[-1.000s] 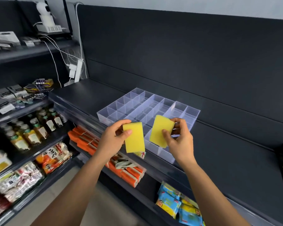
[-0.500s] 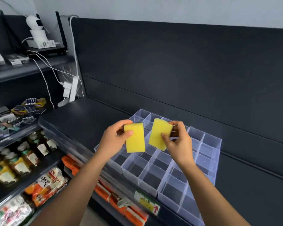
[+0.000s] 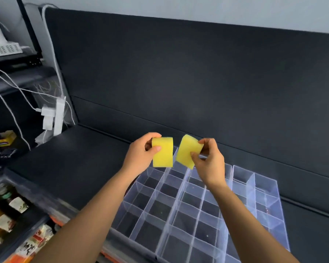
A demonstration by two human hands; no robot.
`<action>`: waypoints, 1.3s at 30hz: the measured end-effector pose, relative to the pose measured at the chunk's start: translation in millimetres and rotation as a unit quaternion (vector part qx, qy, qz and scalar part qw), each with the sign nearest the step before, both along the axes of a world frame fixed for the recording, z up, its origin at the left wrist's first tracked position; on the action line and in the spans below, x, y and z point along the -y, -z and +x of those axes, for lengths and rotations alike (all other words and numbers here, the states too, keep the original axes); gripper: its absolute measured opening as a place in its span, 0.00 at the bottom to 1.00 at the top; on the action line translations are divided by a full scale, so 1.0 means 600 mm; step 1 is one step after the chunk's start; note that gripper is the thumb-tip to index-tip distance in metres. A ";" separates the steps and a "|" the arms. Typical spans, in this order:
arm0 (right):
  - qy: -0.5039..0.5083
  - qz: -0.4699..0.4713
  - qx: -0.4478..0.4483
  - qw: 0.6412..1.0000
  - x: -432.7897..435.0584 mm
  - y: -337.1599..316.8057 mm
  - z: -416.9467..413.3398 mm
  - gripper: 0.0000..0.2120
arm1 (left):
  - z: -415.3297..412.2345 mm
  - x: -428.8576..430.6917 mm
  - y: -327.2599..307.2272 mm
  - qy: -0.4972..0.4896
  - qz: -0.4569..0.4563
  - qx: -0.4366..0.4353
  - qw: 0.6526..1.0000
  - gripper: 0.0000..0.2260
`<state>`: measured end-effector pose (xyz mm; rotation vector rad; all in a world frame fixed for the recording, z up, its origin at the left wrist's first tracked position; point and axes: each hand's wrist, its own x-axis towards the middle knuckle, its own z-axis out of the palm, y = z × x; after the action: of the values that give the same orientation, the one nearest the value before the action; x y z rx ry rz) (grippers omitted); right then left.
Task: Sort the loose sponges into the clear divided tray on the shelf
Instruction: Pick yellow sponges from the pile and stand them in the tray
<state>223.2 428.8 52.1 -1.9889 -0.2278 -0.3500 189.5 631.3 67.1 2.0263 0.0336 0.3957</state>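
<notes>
Both hands pinch rectangular yellow foam sponges above the clear divided tray (image 3: 201,221).

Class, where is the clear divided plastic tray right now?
The clear divided plastic tray sits on the dark shelf, lower centre-right in the head view, beneath both hands holding yellow sponges.

Upper left: we see a white plastic power strip (image 3: 58,115) with white cables (image 3: 11,86).
Lower left: we see blurred labelled bottles (image 3: 10,211).

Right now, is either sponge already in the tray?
No, the left hand and right hand each hold a yellow sponge above the tray.
</notes>
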 end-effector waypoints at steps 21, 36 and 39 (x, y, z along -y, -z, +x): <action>0.122 -0.177 -0.023 0.976 -0.062 0.071 0.074 0.12 | 0.174 -0.030 0.042 0.124 0.150 0.025 0.981 0.15; 0.158 -0.280 -0.010 0.947 -0.068 0.083 0.081 0.10 | 0.181 -0.035 0.087 0.123 0.272 0.023 0.954 0.08; 0.147 -0.293 -0.014 0.944 -0.068 0.084 0.078 0.10 | 0.181 -0.035 0.092 0.131 0.298 0.023 0.945 0.08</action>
<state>270.0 469.9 1.9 -2.6269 -0.0088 -0.4848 298.1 652.1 11.6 2.5726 -0.4289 0.3047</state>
